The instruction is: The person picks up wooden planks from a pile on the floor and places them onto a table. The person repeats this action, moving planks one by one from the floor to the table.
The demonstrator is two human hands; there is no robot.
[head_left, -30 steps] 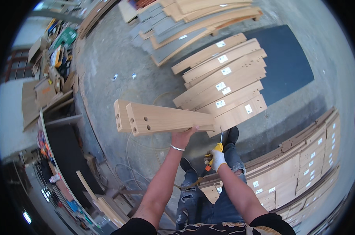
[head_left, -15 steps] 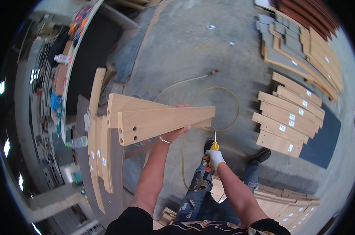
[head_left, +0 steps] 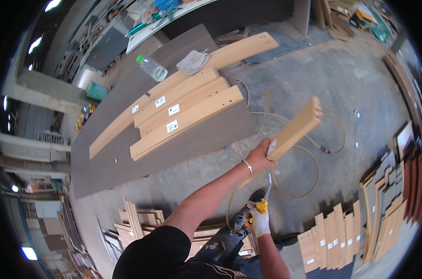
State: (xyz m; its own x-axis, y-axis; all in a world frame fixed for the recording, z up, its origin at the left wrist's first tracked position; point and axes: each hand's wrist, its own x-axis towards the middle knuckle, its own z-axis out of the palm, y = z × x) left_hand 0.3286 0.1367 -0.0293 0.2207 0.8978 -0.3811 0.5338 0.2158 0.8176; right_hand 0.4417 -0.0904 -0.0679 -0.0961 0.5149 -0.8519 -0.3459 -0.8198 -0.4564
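Wooden workpiece (head_left: 294, 131), piece count unclear, is slanting above the floor (head_left: 373, 76); left hand (head_left: 260, 156) is clamping its grip round it. One yellow air gun (head_left: 263, 205): gloved right hand (head_left: 260, 221) is wrapping its grip round it. One counter (head_left: 211, 131) is carrying at least four boards (head_left: 192, 110), one bottle (head_left: 151, 68), one cloth (head_left: 192, 62).

You can read no wording: the white labels (head_left: 173, 109) on the boards (head_left: 199, 115) on your table (head_left: 104, 160) show only tiny dark marks. The plank (head_left: 297, 128) in your left grip (head_left: 260, 156) carries a pale label (head_left: 272, 147), unreadable too, as are those on the row of boards (head_left: 332, 228) at lower right.
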